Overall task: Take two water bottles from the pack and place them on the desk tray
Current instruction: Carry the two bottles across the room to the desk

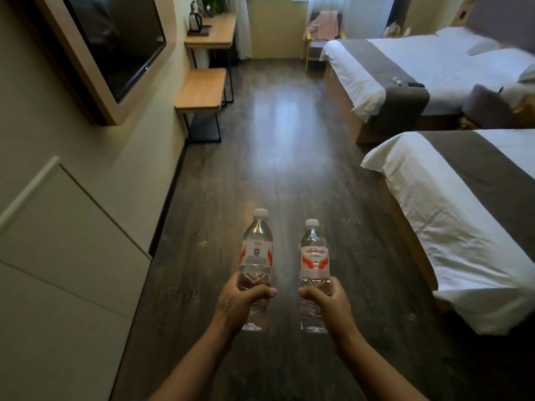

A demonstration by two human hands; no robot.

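Your left hand (241, 302) grips the lower half of the left bottle (256, 264); your right hand (327, 303) grips the right bottle (314, 267) likewise. Both stand upright over the dark floor (260, 169), clear, white-capped, red-and-white labelled.

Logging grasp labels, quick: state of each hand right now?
Left hand: closed around the left bottle, upright.
Right hand: closed around the right bottle, upright.

Clear glossy plastic bottles (256, 256), dark glossy wood-look floor (278, 157), matt wooden desk (214, 34), white cloth bedding (451, 227)
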